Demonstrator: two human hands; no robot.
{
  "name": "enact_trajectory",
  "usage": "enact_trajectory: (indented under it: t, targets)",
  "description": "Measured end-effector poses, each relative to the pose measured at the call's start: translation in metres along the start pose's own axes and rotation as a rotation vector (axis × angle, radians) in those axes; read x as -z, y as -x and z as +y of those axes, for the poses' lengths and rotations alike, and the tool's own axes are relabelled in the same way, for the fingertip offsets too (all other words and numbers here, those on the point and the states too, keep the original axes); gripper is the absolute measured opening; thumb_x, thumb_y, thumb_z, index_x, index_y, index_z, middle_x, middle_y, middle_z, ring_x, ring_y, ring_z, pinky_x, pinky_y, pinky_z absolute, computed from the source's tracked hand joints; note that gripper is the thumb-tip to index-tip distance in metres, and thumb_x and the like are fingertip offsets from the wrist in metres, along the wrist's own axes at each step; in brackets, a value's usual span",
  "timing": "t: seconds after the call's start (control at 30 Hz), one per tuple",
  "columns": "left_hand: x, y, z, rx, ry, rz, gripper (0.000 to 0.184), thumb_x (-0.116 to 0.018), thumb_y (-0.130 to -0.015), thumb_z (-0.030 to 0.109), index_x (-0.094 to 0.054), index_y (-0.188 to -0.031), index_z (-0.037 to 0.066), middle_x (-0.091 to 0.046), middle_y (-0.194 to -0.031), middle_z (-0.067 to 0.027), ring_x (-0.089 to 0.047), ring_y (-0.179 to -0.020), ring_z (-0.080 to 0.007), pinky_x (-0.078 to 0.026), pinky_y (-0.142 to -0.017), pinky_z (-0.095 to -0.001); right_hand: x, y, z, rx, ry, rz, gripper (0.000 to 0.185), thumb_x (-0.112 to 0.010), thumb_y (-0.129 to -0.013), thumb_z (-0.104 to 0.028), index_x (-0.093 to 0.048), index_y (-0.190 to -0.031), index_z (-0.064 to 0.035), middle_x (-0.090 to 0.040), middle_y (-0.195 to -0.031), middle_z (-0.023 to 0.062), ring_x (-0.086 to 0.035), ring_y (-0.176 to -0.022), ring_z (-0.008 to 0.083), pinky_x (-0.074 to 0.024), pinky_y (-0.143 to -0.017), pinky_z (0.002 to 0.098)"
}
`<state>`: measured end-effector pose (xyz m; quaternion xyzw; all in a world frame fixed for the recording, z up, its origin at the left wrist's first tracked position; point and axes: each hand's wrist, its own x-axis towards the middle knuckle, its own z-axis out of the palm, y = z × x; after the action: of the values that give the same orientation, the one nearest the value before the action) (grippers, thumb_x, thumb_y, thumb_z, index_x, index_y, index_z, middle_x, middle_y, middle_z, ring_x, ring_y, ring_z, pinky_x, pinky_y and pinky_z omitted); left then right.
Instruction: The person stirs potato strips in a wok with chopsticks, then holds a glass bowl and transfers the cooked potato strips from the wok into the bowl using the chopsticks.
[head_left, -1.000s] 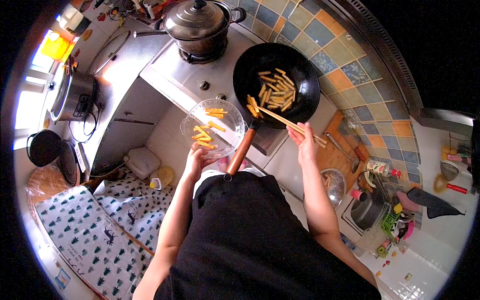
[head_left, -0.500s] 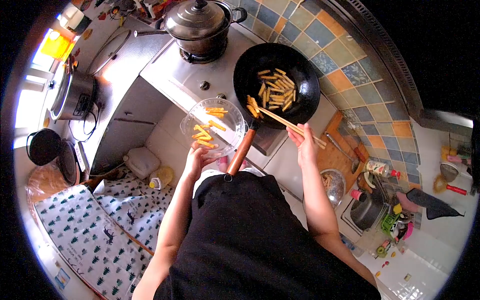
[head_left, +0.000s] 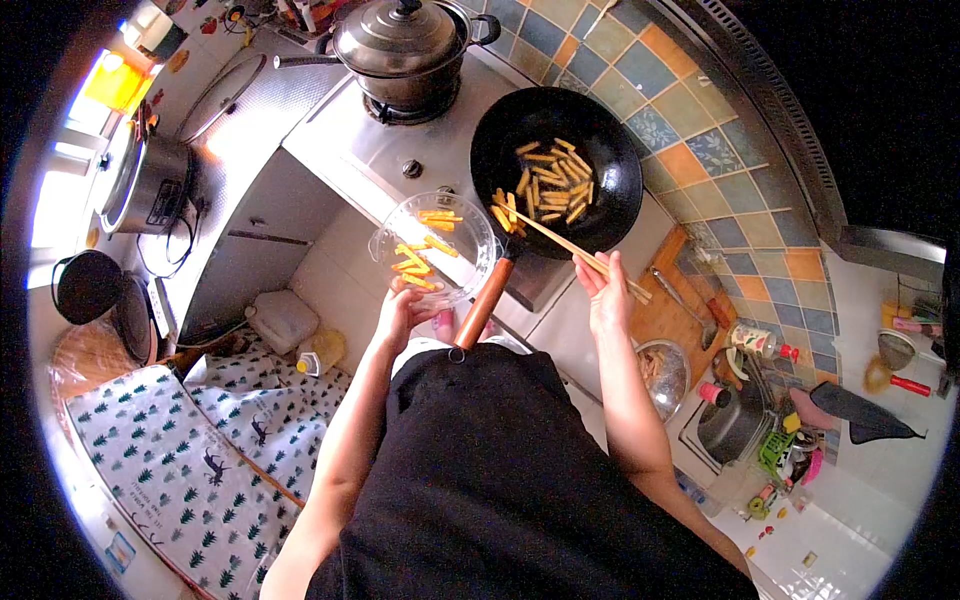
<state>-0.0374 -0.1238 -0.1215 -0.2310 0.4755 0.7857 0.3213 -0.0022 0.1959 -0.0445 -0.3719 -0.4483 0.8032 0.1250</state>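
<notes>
My left hand grips the near edge of a clear bowl, which holds several fried strips. Closed around a pair of wooden chopsticks, my right hand is to the right of the wok's handle. The chopstick tips are at a few strips by the near left rim of the black wok. Several more golden strips lie in the middle of the wok. Its wooden handle points toward my body, between my two hands.
A lidded steel pot stands on the stove. To the right are a wooden board with a ladle, a metal bowl, and a sink. An electric cooker is at the left.
The chopstick tips have shifted slightly among the strips at the wok's near edge. The bowl in my left hand has moved slightly right. The whole view has shifted a little.
</notes>
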Motion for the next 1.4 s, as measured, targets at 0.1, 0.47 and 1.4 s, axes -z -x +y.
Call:
enact_trajectory:
  t: [0.1, 0.47, 1.4]
  targets:
    - [0.000, -0.003, -0.002, 0.001, -0.015, 0.022, 0.032, -0.042, -0.080, 0.008, -0.043, -0.112, 0.008, -0.058, -0.112, -0.0173, -0.063, -0.087, -0.0282, -0.055, -0.074, -0.0375, -0.001, 0.000, 0.000, 0.007, 0.004, -0.003, 0.041, -0.053, -0.092, -0.037, -0.046, -0.103, 0.0019, -0.061, -0.100, 0.0210, -0.065, -0.092, 0.0313, -0.0559, -0.078, 0.0324]
    - [-0.014, 0.000, 0.008, -0.018, -0.017, -0.011, 0.034, -0.042, -0.080, 0.006, -0.041, -0.114, 0.005, -0.060, -0.110, -0.0184, -0.064, -0.089, -0.0275, -0.056, -0.072, -0.0326, -0.019, 0.031, -0.019, 0.087, 0.075, -0.085, 0.036, -0.050, -0.094, -0.035, -0.047, -0.101, 0.0000, -0.061, -0.099, 0.0195, -0.065, -0.090, 0.0302, -0.0560, -0.074, 0.0329]
    - [-0.003, -0.004, 0.000, -0.022, -0.015, 0.022, 0.033, -0.041, -0.081, 0.009, -0.042, -0.113, 0.009, -0.059, -0.111, -0.0175, -0.063, -0.089, -0.0304, -0.055, -0.075, -0.0361, 0.003, -0.013, -0.030, 0.269, 0.401, -0.205, 0.025, -0.041, -0.098, -0.024, -0.048, -0.104, -0.0009, -0.058, -0.095, 0.0143, -0.065, -0.082, 0.0255, -0.0538, -0.074, 0.0317]
